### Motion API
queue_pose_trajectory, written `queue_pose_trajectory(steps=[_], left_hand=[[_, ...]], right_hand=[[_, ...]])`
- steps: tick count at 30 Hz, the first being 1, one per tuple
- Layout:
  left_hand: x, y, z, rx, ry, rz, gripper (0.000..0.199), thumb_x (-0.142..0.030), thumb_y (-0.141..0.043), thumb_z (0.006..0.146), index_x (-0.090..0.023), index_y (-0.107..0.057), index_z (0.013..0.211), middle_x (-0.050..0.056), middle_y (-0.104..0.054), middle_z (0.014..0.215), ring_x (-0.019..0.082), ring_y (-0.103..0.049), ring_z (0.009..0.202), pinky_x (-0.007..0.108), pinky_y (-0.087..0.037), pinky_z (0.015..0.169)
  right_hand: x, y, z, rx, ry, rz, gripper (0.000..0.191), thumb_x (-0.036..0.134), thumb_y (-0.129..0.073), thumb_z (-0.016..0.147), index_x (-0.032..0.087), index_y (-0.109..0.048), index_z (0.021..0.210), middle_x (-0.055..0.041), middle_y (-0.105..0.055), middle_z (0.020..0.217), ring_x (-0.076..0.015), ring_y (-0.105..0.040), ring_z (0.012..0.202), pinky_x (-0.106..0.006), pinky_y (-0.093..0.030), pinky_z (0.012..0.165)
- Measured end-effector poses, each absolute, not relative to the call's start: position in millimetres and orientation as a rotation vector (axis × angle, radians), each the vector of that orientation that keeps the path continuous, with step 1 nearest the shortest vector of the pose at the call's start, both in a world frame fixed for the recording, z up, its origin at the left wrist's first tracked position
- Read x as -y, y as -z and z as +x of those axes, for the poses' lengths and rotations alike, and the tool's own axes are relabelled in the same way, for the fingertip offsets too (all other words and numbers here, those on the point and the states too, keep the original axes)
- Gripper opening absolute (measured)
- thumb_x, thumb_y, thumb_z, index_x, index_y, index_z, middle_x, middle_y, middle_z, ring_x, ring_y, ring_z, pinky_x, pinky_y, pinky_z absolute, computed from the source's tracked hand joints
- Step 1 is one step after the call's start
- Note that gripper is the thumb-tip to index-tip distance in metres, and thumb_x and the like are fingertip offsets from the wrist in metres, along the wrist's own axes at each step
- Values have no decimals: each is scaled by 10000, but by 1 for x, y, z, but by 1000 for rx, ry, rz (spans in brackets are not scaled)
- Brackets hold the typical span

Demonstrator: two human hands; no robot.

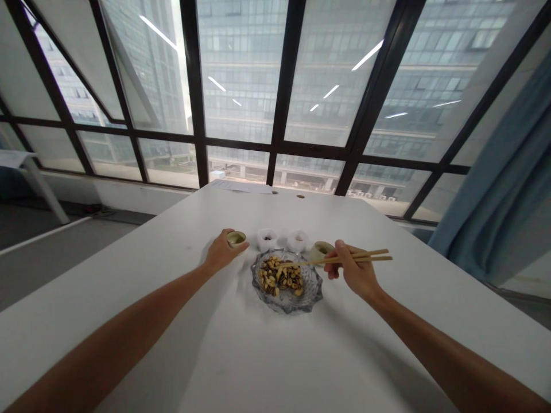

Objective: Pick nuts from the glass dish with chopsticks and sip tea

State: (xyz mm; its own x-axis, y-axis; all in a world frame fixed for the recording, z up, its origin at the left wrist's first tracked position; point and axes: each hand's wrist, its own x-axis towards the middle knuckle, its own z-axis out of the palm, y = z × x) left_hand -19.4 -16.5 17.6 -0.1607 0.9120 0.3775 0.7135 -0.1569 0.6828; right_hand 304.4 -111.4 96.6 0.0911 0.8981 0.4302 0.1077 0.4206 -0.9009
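Observation:
My left hand (pixel 224 251) is closed around a small olive-green cup (pixel 236 238) left of the dish. In my right hand (pixel 350 267) is a pair of wooden chopsticks (pixel 370 256), their tips reaching left over a scalloped clear glass plate (pixel 312 289). A heap of yellowish and dark pieces, perhaps nuts and seeds (pixel 279 275), lies on the plate's left and middle. Whether the tips pinch a piece is too small to tell. Just behind my right fingers stands a second olive-green cup (pixel 321 250), partly covered by the chopsticks.
Behind the plate are two small white bowls, the left bowl (pixel 267 239) with something dark in it and the right bowl (pixel 298 241). Papers (pixel 241 186) lie at the white table's (pixel 241 355) far edge, before tall windows. A blue curtain (pixel 495 189) hangs at the right.

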Motion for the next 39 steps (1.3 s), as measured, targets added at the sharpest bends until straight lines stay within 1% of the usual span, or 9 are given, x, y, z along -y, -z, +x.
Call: queue_pose_trajectory(steps=[4, 6, 11, 18, 21, 25, 29, 35, 39], left_hand=[[16, -18, -19, -1877, -1201, 1866, 621, -595, -745, 741, -232, -574, 1215, 66, -725, 1056, 249, -708, 973, 333, -541, 814], [17, -18, -20, -1869, -1189, 1872, 627, -595, -734, 751, -225, -568, 1229, 75, -723, 1069, 257, -706, 980, 343, -540, 819], [17, -18, -23, -1836, -1200, 1858, 625, -585, -734, 755, -225, -564, 1237, 69, -729, 1055, 243, -712, 946, 338, -543, 816], [14, -17, -26, -1804, -1187, 1876, 671, -599, -727, 754, -201, -542, 1263, 89, -731, 1079, 245, -711, 952, 346, -547, 843], [15, -18, -25, -1814, -1181, 1878, 690, -607, -721, 754, -190, -539, 1273, 97, -728, 1088, 249, -709, 958, 345, -543, 845], [16, -19, -24, -1816, -1175, 1870, 684, -602, -728, 748, -202, -544, 1272, 79, -730, 1061, 239, -712, 932, 329, -543, 817], [16, -19, -25, -1804, -1182, 1865, 682, -596, -729, 748, -199, -545, 1271, 73, -728, 1036, 239, -713, 927, 325, -543, 807], [16, -19, -26, -1793, -1189, 1865, 692, -609, -730, 737, -195, -549, 1261, 76, -723, 1054, 245, -712, 950, 328, -542, 826], [17, -20, -25, -1782, -1179, 1863, 705, -622, -720, 739, -195, -537, 1270, 76, -721, 1065, 242, -710, 957, 331, -544, 832]], right_hand=[[128, -85, 308, 1442, -876, -1015, 640, 780, -691, 712, 167, -673, 529, -52, -599, 396, -130, -501, 276, -233, -399, 272], [131, -80, 306, 1484, -919, -1040, 634, 779, -693, 710, 168, -683, 539, -51, -604, 397, -129, -502, 273, -229, -400, 276], [130, -73, 302, 1483, -811, -1014, 579, 751, -695, 736, 187, -706, 606, -46, -657, 463, -154, -576, 342, -249, -455, 325], [128, -92, 310, 1371, -716, -994, 584, 760, -722, 696, 182, -696, 617, -45, -653, 465, -158, -591, 347, -246, -456, 320], [134, -101, 312, 1484, -797, -1022, 558, 724, -748, 697, 182, -683, 579, -50, -653, 461, -151, -584, 341, -239, -458, 323], [142, -102, 309, 1696, -916, -1080, 503, 661, -776, 706, 194, -681, 547, -57, -678, 485, -153, -605, 372, -235, -475, 350], [142, -99, 309, 1754, -742, -1110, 457, 618, -762, 751, 203, -704, 570, -47, -683, 493, -155, -623, 402, -236, -498, 389], [137, -104, 320, 1683, -527, -1098, 533, 669, -659, 830, 196, -688, 585, -48, -677, 501, -159, -618, 393, -246, -491, 377], [142, -106, 320, 1894, -296, -1039, 488, 584, -611, 917, 195, -697, 635, -37, -687, 529, -145, -626, 426, -233, -477, 419]])
